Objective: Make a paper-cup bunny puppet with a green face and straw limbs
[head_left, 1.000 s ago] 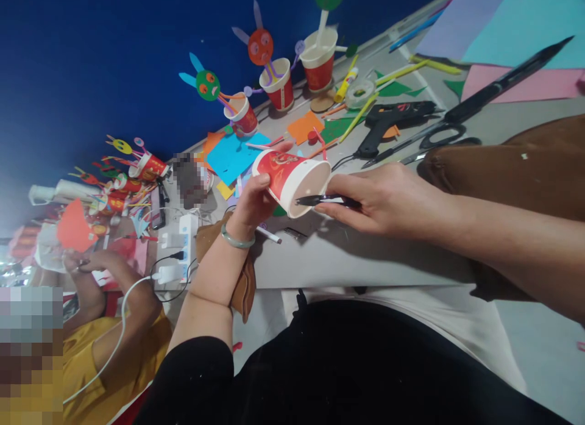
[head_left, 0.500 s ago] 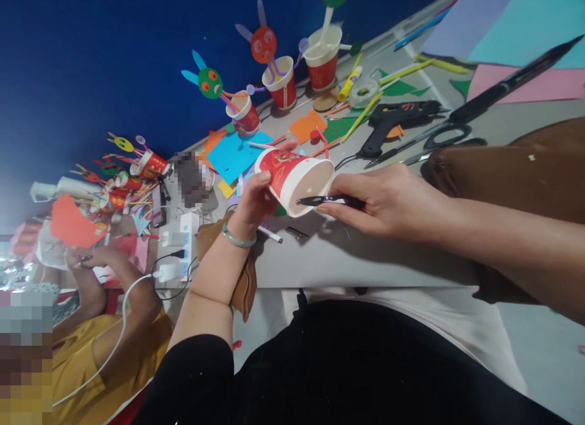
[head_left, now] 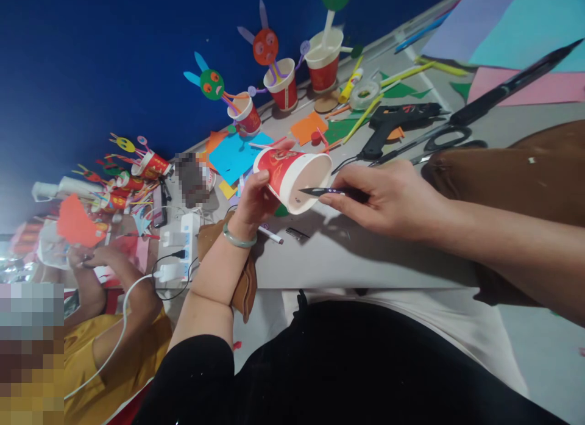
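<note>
A red and white paper cup (head_left: 286, 172) lies tilted on its side in my left hand (head_left: 253, 196), whose fingers and thumb wrap around it. Its pale round end faces my right hand (head_left: 379, 196) and carries a small dark spot, perhaps a hole. Between the thumb and fingers of my right hand is a dark pointed blade (head_left: 315, 191); its handle is mostly hidden, so I cannot tell whether it is a knife or scissors. The tip appears in front of the cup's pale end, just above the spot. I cannot tell whether it touches.
Paper-cup figures (head_left: 281, 86) line the table's back. A black glue gun (head_left: 386, 126), scissors (head_left: 448, 138), clear tape (head_left: 364, 94) and blue paper (head_left: 237, 160) lie beyond my hands. A brown bag (head_left: 512, 169) is at right, a power strip (head_left: 189, 236) at left, where another person (head_left: 123, 303) works.
The blade's tip has shifted up and off the low part of the cup's pale end. A dark spot now shows where the tip was. My left hand still holds the cup.
</note>
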`<state>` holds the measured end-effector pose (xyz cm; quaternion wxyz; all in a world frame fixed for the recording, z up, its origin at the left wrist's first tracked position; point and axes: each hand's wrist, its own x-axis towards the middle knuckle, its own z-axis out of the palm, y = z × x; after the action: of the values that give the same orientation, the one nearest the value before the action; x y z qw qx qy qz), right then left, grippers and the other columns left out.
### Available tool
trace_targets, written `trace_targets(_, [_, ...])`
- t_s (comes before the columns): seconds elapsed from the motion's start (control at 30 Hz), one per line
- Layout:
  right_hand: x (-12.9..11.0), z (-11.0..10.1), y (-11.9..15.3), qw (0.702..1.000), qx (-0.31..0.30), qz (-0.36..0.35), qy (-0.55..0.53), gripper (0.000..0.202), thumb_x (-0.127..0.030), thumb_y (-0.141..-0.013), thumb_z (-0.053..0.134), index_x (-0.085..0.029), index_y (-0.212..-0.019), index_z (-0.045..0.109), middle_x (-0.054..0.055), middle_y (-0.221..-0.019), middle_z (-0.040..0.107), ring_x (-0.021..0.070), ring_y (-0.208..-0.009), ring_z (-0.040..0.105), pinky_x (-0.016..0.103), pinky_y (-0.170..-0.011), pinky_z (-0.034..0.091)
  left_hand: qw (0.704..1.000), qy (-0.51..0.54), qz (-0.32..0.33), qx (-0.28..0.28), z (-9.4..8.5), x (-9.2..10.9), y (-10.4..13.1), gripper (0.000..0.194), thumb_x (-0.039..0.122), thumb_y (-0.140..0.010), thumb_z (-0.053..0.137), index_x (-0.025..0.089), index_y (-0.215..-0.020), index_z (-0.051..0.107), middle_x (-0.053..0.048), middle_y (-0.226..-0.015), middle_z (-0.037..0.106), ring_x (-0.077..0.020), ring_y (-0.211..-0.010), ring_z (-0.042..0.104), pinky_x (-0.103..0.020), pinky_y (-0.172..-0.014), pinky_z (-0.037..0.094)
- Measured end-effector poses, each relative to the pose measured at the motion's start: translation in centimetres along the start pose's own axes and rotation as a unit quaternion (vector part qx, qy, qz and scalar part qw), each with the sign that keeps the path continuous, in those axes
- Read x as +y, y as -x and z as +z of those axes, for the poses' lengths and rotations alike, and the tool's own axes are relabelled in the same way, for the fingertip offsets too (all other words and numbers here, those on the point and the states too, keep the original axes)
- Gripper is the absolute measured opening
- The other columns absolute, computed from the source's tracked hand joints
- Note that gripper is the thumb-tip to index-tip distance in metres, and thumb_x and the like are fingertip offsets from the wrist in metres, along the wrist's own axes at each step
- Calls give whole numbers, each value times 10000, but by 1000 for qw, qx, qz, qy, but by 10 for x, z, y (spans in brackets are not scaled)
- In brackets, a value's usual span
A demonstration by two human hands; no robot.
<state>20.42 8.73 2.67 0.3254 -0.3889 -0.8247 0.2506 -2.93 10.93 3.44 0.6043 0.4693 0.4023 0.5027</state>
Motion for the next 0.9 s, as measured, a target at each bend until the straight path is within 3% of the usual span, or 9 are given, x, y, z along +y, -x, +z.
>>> trace_targets(0.13, [-5, -5, -1, 1000, 4, 14, -23, 358, -551, -1061, 588, -256, -873, 663, 9, -617, 537, 180, -588, 504, 358, -589, 370, 999, -11, 22, 39, -3, 1, 1, 858, 752, -691, 755, 301, -1417, 681, -108, -1261, 802, -414, -1397, 695, -531, -1048, 661])
trace_targets(0.43, [-1, 0, -1, 1000, -16, 17, -12, 340, -523, -1071, 579, -255, -925, 728, 42, -671, 601, 213, -622, 569, 378, -597, 421, 996, -11, 84, 23, -1, 2, -2, 737, 714, -653, 819, 318, -1271, 748, -73, -1139, 825, -376, -1393, 724, -484, -1097, 662])
trace_targets(0.7, [-7, -5, -2, 999, -34, 26, -3, 263, -419, -1044, 620, -211, -902, 696, -5, -611, 553, 159, -556, 487, 337, -594, 340, 998, -36, 48, 2, -6, -5, 0, 773, 740, -614, 824, 315, -1249, 707, -90, -1088, 800, -366, -1354, 733, -471, -1027, 678])
trace_targets(0.9, [-8, -8, -1, 999, -44, 21, 0, 307, -470, -1064, 579, -241, -907, 711, 23, -607, 600, 202, -580, 562, 345, -600, 342, 999, -34, 30, -6, -7, -7, 0, 737, 738, -613, 816, 327, -1216, 719, -92, -1025, 797, -371, -1293, 758, -489, -969, 696])
